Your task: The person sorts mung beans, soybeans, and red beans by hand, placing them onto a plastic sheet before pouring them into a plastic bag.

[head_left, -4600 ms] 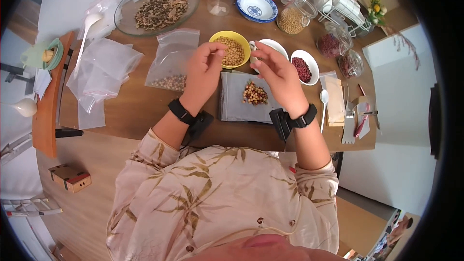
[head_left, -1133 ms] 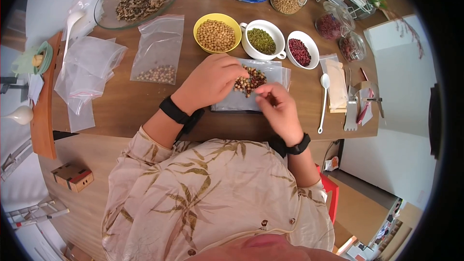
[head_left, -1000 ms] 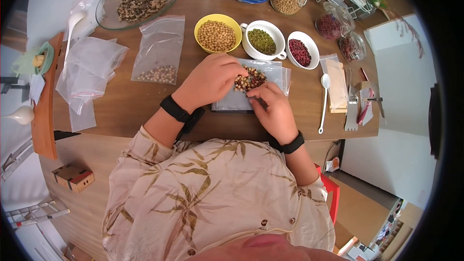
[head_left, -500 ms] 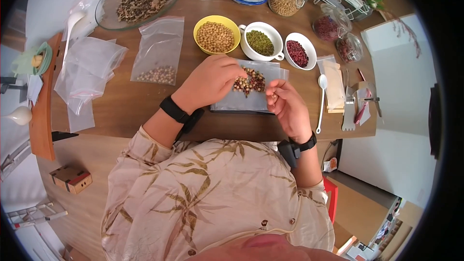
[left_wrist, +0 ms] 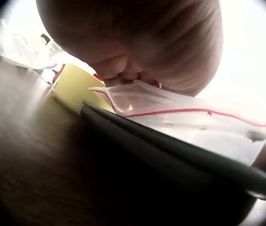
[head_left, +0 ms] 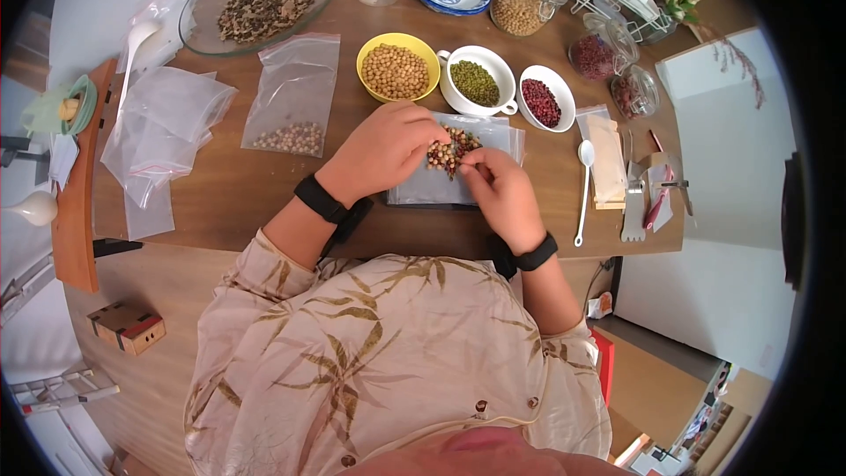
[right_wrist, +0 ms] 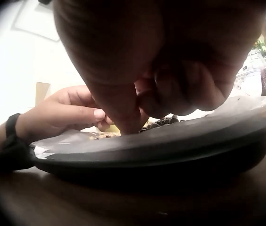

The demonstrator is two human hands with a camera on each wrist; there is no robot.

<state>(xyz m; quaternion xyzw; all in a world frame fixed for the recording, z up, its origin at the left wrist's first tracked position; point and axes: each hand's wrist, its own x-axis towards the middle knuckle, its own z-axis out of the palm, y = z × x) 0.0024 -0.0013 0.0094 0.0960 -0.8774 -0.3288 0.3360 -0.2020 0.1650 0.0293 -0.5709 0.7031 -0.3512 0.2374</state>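
A mixed pile of beans (head_left: pixel 450 148), pale chickpeas among darker red and green ones, lies on clear zip bags (head_left: pixel 423 187). Under the bags a dark flat board (right_wrist: pixel 161 157) shows its edge in the right wrist view. My left hand (head_left: pixel 381 148) is at the pile's left side, fingers bent, tips at the beans; I cannot tell whether it holds any. From the right, my right hand (head_left: pixel 504 197) pinches a bean at the pile's edge between thumb and forefinger. Its other fingers curl toward the palm.
Behind the pile stand a yellow bowl (head_left: pixel 361 60) of chickpeas, a white two-handled bowl (head_left: pixel 504 70) of green beans and a white bowl (head_left: pixel 568 106) of red beans. A zip bag (head_left: pixel 295 79) with chickpeas lies left; a white spoon (head_left: pixel 582 194) lies right.
Both hands have come down from near the bowls to the pile. The right hand drew away rightward half a second ago, a pale bean in its fingers, and is back; the left has stayed.
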